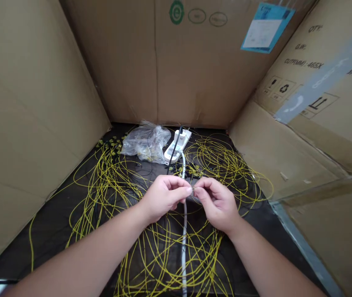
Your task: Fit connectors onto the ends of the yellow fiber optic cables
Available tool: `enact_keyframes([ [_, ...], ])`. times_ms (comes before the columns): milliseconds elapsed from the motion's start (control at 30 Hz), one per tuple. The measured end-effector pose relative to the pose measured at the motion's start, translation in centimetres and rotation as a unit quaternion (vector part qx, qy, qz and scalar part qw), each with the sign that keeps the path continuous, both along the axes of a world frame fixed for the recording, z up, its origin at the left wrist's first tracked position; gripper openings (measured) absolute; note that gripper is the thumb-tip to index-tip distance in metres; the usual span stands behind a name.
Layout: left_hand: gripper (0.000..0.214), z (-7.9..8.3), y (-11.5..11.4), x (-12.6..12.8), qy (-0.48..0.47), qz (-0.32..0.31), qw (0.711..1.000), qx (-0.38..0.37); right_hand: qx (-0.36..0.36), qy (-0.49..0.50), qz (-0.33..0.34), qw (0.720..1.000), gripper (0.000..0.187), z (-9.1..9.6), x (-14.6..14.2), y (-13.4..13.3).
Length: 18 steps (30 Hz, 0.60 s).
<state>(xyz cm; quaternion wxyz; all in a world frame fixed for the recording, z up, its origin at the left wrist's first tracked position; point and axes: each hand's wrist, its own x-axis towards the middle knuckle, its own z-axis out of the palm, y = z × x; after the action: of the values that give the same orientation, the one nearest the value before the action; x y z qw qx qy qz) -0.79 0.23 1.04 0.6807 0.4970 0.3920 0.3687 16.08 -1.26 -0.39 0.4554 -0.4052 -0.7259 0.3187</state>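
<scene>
My left hand [167,196] and my right hand [217,203] meet fingertip to fingertip above the middle of the dark surface. Both are closed in a pinch, thumb against forefinger. A short bit of thin yellow wire [193,188] shows in the narrow gap between them; its ends are hidden by the fingers. Below and around the hands lie loose loops of yellow wire [163,247]. A white power cord [184,239] runs beneath the hands towards the front.
Behind the hands lie a white power strip [174,152] with a black plug cord and a clear plastic bag [146,142]. Yellow wire bundles lie at left [97,181] and right [222,159]. Cardboard walls [132,62] enclose the left, back and right sides.
</scene>
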Motion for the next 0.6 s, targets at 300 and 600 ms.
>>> enact_keyframes([
  [300,0.014,0.0,0.0,0.1,-0.063,0.009,0.994,-0.083,-0.004,0.001,-0.001,1.0,0.005,-0.1,-0.1,0.3],
  [600,0.014,0.2,0.0,0.2,-0.082,0.028,0.991,-0.101,-0.232,0.294,-0.001,0.927,0.023,-0.5,-0.9,1.2],
])
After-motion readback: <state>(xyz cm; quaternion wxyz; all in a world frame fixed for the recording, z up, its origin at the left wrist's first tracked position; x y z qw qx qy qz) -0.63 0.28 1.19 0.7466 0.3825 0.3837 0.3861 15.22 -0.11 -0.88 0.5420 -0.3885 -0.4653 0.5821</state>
